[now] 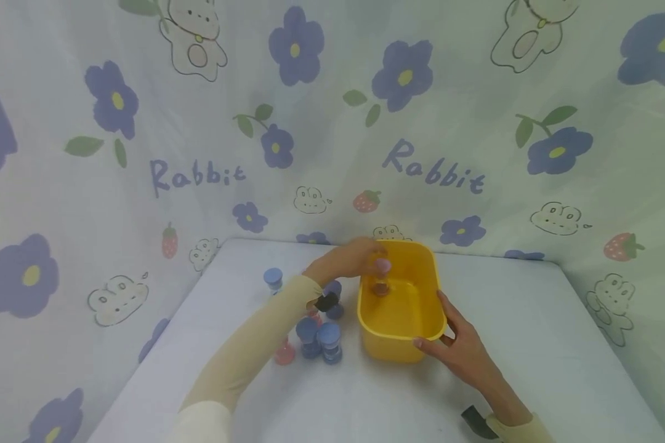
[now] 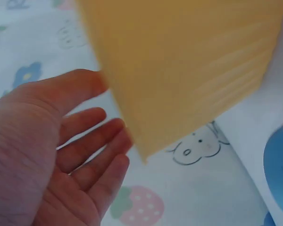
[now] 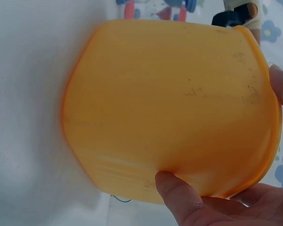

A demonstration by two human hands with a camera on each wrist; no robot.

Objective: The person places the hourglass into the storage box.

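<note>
Left grip (image 1: 354,257) reaches over the left rim of the yellow bin (image 1: 390,351), fingers loosely spread, with nothing visible between thumb and fingers. On the counter (image 1: 521,320), left of the bin, come a blue sand timer (image 1: 273,276), a pink sand timer (image 1: 284,354) half behind the sleeve (image 1: 255,344), then two blue-capped sand timers (image 1: 330,335) side by side. Inside the bin, another sand timer (image 1: 380,288) sits just below the left fingers. Right grip (image 1: 465,347) clasps the bin's near right corner, thumb at the front rim.

Free tabletop (image 1: 532,320) well right of the yellow bin (image 1: 393,347), blue hourglasses (image 1: 329,334) as obstacles on its left.
</note>
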